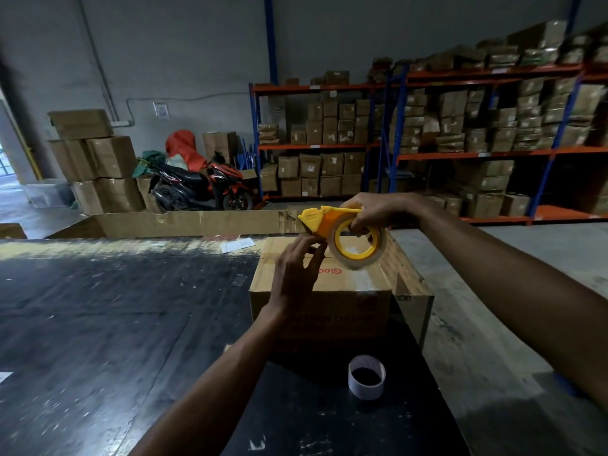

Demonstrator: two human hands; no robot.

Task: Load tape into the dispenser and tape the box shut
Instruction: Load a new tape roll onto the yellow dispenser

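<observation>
Right hand (371, 213) clenched on yellow dispenser (324, 220), left hand (296, 274) seemingly pinching tape end, box (348, 291) top partly hidden.

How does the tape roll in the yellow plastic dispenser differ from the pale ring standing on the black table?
The clear tape roll sits mounted in the yellow plastic dispenser, held above the cardboard box by the right hand; the pale ring stands loose on the black table, untouched. The mounted roll looks wider across with glossy tape wound on it; the ring looks thin-walled and bare. Both are round and hollow.

One dispenser (324, 222), two tape rolls (358, 246) (366, 376)
</observation>
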